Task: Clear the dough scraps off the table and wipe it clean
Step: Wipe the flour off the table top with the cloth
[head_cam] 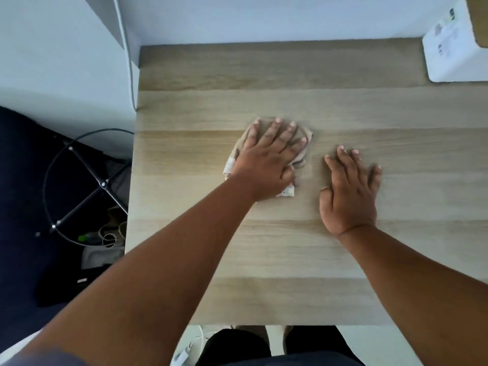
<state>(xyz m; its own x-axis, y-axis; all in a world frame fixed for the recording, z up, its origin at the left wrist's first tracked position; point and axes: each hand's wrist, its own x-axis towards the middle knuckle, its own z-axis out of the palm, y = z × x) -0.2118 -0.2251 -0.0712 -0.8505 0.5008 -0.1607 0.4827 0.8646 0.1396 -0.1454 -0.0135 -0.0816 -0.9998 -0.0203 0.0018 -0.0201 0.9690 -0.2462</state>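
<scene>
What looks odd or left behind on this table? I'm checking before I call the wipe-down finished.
Nothing stands out. No dough scraps show on the wooden table. The left hand presses a crumpled beige cloth flat, the right hand rests on bare wood, and a white box sits squarely in the far right corner.

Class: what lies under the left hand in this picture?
A beige cloth, pressed flat on the wooden table by the left hand. Whatever lies beneath the cloth is covered.
</scene>
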